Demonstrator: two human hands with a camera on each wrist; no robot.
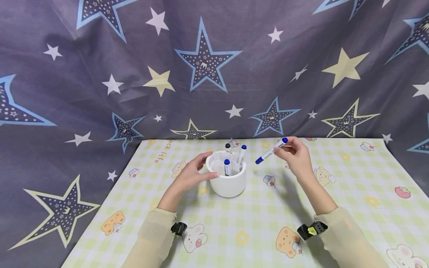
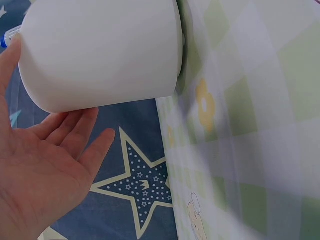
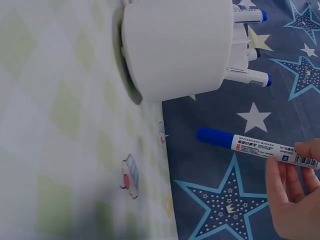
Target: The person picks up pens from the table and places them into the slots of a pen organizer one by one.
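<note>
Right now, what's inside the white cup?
Three markers stand inside the white cup: two blue-capped, one black-capped. Their lower ends are hidden by its wall.

sleeves: pale beige, soft fabric, loose on both forearms, ending short of the wrists
left hand (image 1: 189,175): bare
right hand (image 1: 296,156): bare
wrist gear: small black camera units; the right one has a yellow-green spot

The holder (image 1: 228,182) is plain white, and the markers (image 1: 241,155) standing in it are white with blue caps, one (image 1: 228,146) capped in black. The marker (image 1: 270,150) in the right hand (image 1: 296,156) has a white barrel with small print and blue ends. The tablecloth (image 1: 352,186) is pale green and white check with cartoon bears, cupcakes and yellow flowers, and the backdrop (image 1: 214,67) is grey-purple with white, yellow and blue-edged stars.
</note>
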